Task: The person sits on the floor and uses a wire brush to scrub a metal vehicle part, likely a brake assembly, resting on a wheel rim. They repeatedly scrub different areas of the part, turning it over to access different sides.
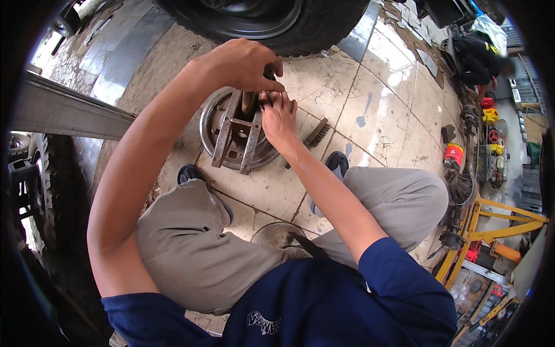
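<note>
A rusty metal frame (219, 141) with two parallel bars stands on a round, worn metal drum (207, 128) on the tiled floor in front of me. Above the frame's far end, my left hand (248, 63) curls its thumb and fingers around a dark, short metal piece (269, 72), mostly hidden by the fingers. My right hand (279, 120) is just below it, its bent fingers pressed together against the frame's far right end. What those fingertips grip is hidden. To the right of the drum lies a wire brush (317, 134), bristles showing.
A big tyre (324, 29) rises just beyond my hands. A grey metal beam (75, 107) juts in from the left. My feet flank the work. At right are a yellow stand (462, 248), a red can (454, 154), axle parts (461, 188) and another person (477, 61) bending down.
</note>
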A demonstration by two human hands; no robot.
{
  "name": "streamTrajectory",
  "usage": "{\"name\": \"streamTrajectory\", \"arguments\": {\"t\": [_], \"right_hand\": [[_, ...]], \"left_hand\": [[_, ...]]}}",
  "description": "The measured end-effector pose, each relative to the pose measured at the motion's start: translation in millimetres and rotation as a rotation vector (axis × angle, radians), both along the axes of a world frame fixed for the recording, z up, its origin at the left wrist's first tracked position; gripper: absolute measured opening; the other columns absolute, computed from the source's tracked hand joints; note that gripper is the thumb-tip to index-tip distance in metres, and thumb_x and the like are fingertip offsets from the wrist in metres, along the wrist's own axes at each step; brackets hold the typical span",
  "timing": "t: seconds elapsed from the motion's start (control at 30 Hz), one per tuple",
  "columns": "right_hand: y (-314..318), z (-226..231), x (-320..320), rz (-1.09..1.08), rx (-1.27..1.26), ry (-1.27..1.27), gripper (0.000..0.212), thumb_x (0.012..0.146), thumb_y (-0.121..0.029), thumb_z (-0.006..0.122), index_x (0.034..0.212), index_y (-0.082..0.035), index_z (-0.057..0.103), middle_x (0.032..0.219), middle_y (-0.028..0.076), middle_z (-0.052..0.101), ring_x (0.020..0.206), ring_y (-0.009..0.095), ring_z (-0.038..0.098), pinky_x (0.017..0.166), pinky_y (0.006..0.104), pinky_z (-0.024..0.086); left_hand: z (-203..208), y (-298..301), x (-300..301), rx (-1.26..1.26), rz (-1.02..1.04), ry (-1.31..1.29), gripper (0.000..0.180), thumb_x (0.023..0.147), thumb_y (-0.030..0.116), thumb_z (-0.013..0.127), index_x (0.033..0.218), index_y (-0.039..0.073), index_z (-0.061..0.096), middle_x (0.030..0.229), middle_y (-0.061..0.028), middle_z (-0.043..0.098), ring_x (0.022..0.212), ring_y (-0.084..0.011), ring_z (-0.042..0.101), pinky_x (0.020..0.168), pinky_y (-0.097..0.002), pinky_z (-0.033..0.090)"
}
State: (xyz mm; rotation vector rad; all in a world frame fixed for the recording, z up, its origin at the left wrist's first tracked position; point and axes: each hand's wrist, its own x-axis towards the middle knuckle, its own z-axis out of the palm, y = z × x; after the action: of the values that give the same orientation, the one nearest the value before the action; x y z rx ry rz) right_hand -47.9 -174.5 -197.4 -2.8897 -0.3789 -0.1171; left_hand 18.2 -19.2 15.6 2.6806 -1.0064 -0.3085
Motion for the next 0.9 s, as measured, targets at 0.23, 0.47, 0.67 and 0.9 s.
{"name": "streamTrajectory", "arguments": {"t": [0.23,0.47,0.67,0.9], "right_hand": [[12.2,-0.1,4.1,-0.087,0.041,0.053,0.049,0.092,-0.016,0.054,0.140,-0.005,0.052,0.161,0.016,0.022,0.145,0.037,0.028,0.112,0.0635,0.026],[10.1,5.2,12.2,0.010,-0.080,0.054,0.045,0.090,-0.017,0.057,0.132,-0.003,0.059,0.162,0.017,0.018,0.148,0.038,0.021,0.115,0.0662,0.019],[3.0,-2.5,1.9,0.006,-0.029,-0.083,0.049,0.090,-0.017,0.055,0.137,-0.004,0.055,0.162,0.016,0.019,0.149,0.037,0.020,0.115,0.0656,0.019],[8.7,6.1,4.3,-0.038,0.018,0.058,0.054,0.092,-0.015,0.052,0.144,-0.004,0.045,0.161,0.017,0.020,0.148,0.037,0.020,0.116,0.0652,0.017]], "left_hand": [[0.7,-1.3,-2.2,0.011,0.002,-0.030,0.049,0.083,0.052,0.069,0.115,0.014,0.072,0.097,-0.0109,0.075,0.096,-0.0298,0.071,0.089,-0.0401,0.054],[0.7,-0.6,-3.3,0.003,0.035,0.006,0.044,0.083,0.044,0.072,0.114,0.013,0.073,0.106,-0.0102,0.073,0.101,-0.0282,0.069,0.092,-0.0415,0.052],[4.1,-3.3,-4.2,-0.006,0.026,-0.001,0.045,0.081,0.045,0.073,0.114,0.013,0.073,0.107,-0.0108,0.073,0.100,-0.0295,0.069,0.092,-0.0411,0.053],[-2.4,2.8,-2.3,-0.056,-0.018,-0.072,0.049,0.081,0.050,0.072,0.113,0.013,0.074,0.101,-0.0111,0.074,0.097,-0.0310,0.070,0.089,-0.0411,0.054]]}}
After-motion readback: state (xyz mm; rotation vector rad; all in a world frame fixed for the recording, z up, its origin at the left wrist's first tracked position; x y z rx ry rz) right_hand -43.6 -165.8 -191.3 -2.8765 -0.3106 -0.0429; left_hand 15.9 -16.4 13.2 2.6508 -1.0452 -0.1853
